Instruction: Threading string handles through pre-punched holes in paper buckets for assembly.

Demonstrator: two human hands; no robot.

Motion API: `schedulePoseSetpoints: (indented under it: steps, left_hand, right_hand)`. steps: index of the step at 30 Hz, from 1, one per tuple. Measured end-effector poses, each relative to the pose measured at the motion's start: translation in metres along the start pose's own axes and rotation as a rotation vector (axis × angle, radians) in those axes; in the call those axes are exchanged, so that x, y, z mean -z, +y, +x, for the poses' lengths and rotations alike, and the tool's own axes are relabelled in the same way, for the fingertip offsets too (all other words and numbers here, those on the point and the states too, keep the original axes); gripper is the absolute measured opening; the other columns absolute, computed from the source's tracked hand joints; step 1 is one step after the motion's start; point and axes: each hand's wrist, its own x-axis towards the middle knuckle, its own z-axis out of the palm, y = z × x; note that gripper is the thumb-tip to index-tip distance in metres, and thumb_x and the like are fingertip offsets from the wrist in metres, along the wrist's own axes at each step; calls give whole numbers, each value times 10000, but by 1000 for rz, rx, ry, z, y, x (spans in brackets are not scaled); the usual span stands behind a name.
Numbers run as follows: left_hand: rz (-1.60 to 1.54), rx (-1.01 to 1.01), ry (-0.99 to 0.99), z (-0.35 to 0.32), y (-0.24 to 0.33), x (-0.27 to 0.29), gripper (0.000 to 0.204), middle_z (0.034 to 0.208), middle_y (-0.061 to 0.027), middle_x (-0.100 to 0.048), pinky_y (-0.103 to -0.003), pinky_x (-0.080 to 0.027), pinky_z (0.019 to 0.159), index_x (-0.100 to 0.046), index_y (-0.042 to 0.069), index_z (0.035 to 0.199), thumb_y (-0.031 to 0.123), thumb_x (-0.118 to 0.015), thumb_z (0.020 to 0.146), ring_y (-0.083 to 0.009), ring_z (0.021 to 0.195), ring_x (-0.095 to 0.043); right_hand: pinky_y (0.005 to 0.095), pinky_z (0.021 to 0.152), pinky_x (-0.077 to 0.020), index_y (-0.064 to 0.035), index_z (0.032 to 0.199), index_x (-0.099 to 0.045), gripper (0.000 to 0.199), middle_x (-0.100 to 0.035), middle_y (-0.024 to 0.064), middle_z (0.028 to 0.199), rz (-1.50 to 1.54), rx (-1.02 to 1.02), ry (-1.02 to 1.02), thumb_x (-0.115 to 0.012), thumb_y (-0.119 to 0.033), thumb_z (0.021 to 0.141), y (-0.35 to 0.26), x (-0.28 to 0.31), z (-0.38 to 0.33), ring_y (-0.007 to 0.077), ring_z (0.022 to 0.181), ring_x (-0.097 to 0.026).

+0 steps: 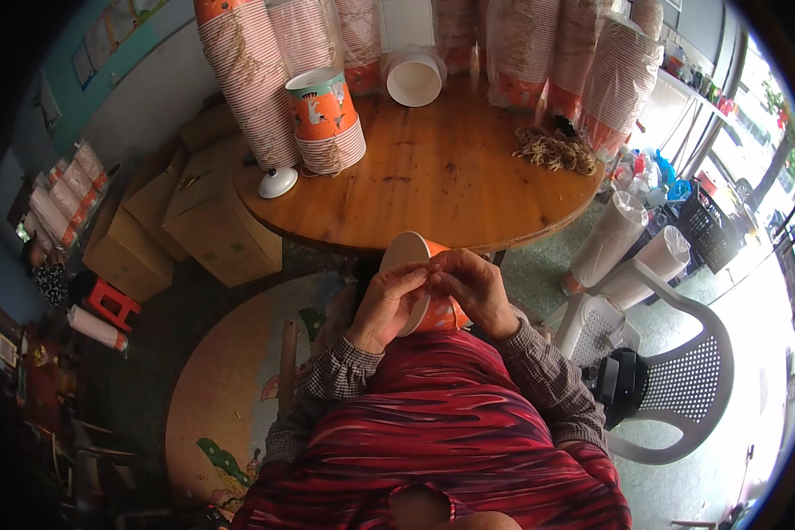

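Note:
An orange paper bucket (pixel 445 318) with a white inside rests tipped on its side on my lap, its open mouth turned to the left. My left hand (pixel 384 305) is closed at the bucket's rim, its thumb and fingers pinched together. Over the rim from the right comes my right hand (pixel 475 287), also closed, with its fingertips meeting those of the left. Whatever small thing lies between the fingertips is hidden, so I cannot make it out.
Ahead stands a round wooden table (pixel 433 185) with tall stacks of paper buckets (pixel 256 88), a white lid (pixel 278 182) and a bundle of twine (pixel 556 152). Cardboard boxes (pixel 221 216) are on the left. A grey plastic chair (pixel 680 389) stands close on the right.

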Motion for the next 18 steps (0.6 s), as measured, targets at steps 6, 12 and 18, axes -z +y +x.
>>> schedulePoseSetpoints:
  steps: [6,12,18]
  left_hand:
    - [123,-46,14,0,-3,3,183,946,-48,-671,-226,-468,812,-665,-10,1063,83,-583,929,-97,843,-602]
    - [347,-165,18,-2,-5,-4,178,932,-28,-665,-205,-463,783,-651,-16,1050,100,-590,929,-74,838,-591]
    - [400,-209,65,-1,-7,-3,127,848,1,-621,-197,-453,739,-629,-1,975,109,-579,936,-57,778,-558]
  right_hand:
    - [222,655,-520,24,974,-617,106,-653,33,828,-201,98,102,-613,-69,923,5,0,-3,74,756,-607]
    - [225,588,-512,3,942,-586,103,-650,54,771,23,-32,46,-587,-99,945,3,6,1,103,674,-631]
    - [249,537,-534,-5,951,-572,135,-671,89,795,175,-166,-17,-556,-139,964,3,10,2,160,636,-667]
